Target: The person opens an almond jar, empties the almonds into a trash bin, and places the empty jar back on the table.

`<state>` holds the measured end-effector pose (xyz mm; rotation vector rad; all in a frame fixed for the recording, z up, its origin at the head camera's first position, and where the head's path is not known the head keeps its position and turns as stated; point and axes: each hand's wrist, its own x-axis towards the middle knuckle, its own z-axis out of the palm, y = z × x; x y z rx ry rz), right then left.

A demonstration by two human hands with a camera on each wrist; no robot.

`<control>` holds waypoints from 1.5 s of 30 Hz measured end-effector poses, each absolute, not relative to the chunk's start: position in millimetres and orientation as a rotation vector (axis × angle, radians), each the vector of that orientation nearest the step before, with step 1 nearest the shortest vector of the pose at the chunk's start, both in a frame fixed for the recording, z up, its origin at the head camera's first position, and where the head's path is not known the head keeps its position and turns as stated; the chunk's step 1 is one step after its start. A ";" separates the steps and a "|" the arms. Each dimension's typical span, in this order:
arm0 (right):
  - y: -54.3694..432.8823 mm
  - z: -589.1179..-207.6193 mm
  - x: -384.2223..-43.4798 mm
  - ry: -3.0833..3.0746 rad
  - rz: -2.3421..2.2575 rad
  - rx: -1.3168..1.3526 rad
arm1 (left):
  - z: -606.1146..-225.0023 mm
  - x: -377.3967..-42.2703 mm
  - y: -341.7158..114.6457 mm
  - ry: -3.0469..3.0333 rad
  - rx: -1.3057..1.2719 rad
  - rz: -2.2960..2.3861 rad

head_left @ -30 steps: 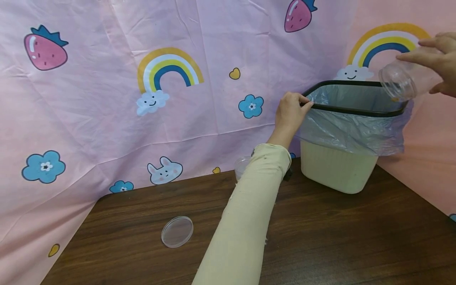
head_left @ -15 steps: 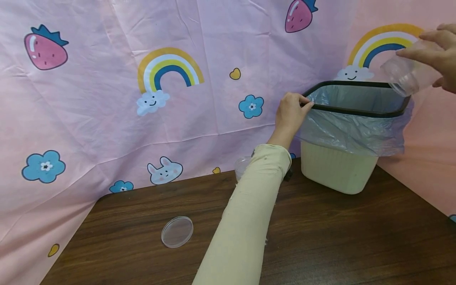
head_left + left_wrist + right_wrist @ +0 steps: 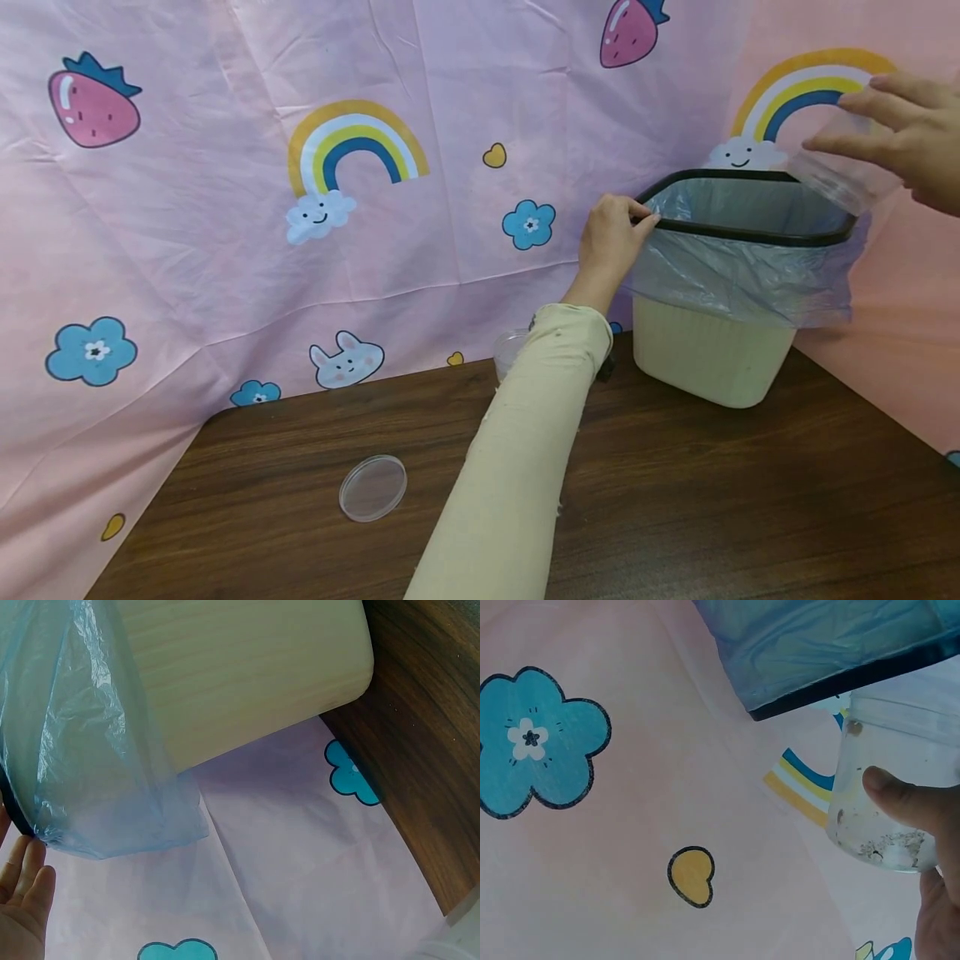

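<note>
While the left hand (image 3: pixel 611 237) pinches the bin (image 3: pixel 712 358) rim (image 3: pixel 750 235) at nine o'clock, the right hand (image 3: pixel 911 137) grips the jar (image 3: pixel 861 780), mouth tilted down near two o'clock; a light shake should loosen specks (image 3: pixel 892 847) inside.

Cannot identify the specks (image 3: pixel 892 844) in the jar (image 3: pixel 900 750), nor see the tub (image 3: pixel 507 349) whole behind the sleeve (image 3: pixel 517 450).

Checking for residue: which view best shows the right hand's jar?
The right wrist view: the clear jar is large, dark specks showing. The head view blurs it, partly behind the right hand; the left wrist view lacks it.
</note>
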<state>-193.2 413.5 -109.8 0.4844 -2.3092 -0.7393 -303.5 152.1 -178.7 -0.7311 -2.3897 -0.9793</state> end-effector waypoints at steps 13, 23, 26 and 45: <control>409.5 -92.5 -183.1 -2.352 -0.526 0.325 | -178.6 -305.1 151.8 -2.397 -0.735 -0.970; 406.0 -107.1 -191.4 -2.190 -0.721 0.520 | -177.1 -303.6 152.8 -2.402 -0.732 -0.973; 403.8 -113.0 -191.6 -2.197 -0.752 0.568 | -176.9 -303.2 152.8 -2.399 -0.736 -0.976; 406.1 -116.9 -182.1 -2.356 -0.402 0.224 | -179.2 -302.9 151.3 -2.395 -0.743 -0.971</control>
